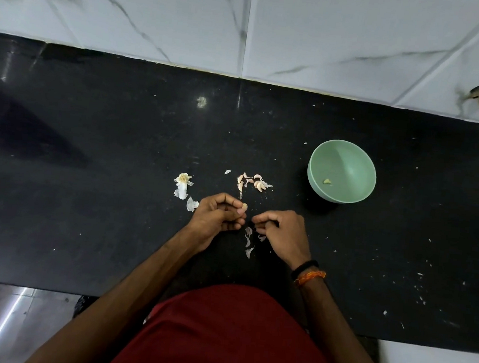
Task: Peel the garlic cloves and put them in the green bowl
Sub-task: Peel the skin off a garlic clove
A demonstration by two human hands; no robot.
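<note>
My left hand (218,212) pinches a garlic clove (244,207) between thumb and fingers, just above the black counter. My right hand (281,231) hovers close beside it with fingers curled; what it holds, if anything, I cannot make out. Thin bits of skin (247,242) lie on the counter between and below the two hands. A small pile of unpeeled cloves (254,181) rests a little beyond the hands. The green bowl (349,156) stands to the right of that pile, upright, with one peeled clove (327,182) inside.
The garlic root stub and papery skins (183,184) lie left of my left hand. The black counter (87,166) meets a white marbled tile wall (248,21) at the back. Small white flecks dot the counter at the right. The near edge runs just past my red shirt.
</note>
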